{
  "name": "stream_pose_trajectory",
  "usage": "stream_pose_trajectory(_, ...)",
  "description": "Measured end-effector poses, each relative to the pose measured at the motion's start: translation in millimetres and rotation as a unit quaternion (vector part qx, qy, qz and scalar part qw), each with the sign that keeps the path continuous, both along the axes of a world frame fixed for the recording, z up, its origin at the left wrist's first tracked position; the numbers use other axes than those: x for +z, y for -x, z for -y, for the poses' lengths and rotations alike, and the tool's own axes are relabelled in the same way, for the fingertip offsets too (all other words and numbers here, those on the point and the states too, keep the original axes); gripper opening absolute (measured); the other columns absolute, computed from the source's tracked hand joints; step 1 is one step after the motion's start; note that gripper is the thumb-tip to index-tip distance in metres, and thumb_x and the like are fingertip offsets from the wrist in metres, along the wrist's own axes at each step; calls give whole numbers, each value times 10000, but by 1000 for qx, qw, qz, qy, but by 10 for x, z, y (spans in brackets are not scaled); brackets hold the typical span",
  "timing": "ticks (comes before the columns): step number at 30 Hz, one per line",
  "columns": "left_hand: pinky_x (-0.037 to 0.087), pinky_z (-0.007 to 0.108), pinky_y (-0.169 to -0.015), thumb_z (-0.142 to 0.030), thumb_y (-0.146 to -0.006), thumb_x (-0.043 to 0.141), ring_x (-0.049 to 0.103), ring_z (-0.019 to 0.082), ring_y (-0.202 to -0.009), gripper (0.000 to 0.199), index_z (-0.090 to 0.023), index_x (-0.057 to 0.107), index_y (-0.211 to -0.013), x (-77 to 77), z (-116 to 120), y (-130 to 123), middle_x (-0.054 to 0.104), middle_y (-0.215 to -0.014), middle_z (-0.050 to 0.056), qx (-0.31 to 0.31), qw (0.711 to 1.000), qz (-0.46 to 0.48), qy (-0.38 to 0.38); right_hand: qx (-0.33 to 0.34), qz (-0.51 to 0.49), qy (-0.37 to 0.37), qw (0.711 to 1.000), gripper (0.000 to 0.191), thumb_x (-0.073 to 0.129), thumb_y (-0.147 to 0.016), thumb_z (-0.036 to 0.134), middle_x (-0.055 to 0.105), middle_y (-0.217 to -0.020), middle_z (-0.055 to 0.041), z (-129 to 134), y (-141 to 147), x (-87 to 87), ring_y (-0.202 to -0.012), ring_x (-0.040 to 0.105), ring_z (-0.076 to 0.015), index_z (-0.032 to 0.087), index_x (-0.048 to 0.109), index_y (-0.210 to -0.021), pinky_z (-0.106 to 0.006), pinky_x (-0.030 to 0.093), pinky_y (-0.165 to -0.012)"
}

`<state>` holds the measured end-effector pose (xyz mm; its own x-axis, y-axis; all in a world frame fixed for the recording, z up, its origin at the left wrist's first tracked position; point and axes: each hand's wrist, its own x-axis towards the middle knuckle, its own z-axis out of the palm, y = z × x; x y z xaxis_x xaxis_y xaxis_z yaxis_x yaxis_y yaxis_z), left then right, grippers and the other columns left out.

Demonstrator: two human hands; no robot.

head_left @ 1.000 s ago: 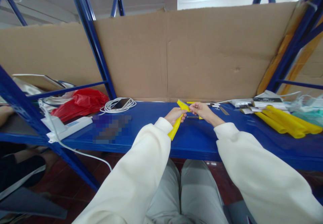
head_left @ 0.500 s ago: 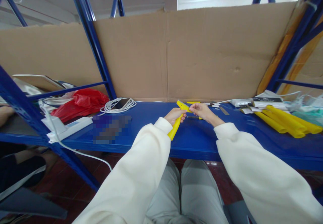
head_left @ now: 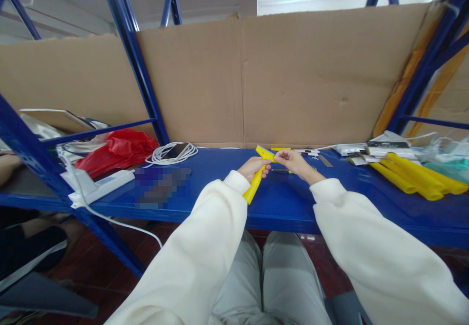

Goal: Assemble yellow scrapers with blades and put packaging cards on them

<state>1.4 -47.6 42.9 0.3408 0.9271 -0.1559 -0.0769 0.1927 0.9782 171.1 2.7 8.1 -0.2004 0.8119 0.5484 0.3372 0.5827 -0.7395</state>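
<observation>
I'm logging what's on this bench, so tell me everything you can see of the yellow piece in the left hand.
The yellow piece looks smooth, perhaps plastic, with a long handle-like part and a shorter head angled across its far end. The left hand grips it, hiding its middle. It slants above the blue tabletop, its lower end towards the wearer. The right hand has its fingertips at the head's right end; finer detail there is too small to tell.

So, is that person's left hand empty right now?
No, the left hand is closed around a yellow object, its ends showing above and below.
</observation>
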Motion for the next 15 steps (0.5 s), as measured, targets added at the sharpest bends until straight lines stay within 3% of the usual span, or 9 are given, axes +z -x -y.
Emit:
stream_pose_trajectory(6, 231, 126, -341, -49, -944, 434, 335, 27, -339, 228, -163, 457, -748, 9, -4, 8, 428, -488, -75, -10, 1000, 12, 10, 3, -15, 25, 1000, 346, 715, -643, 528, 635, -710, -22, -5, -14, -16, -683, 552, -162, 206, 593, -673, -342, 475, -733)
stream_pose_trajectory(15, 225, 133, -359, -60, -933, 453, 332, 32, -355, 194, -156, 480, -767, -16, -14, 2, 436, -507, -66, -6, 1000, 9, 14, -62, -19, 38, 997, 326, 762, -618, 404, 627, -855, -22, 27, -37, -8, -755, 538, -164, 208, 591, -814, -343, 485, -746)
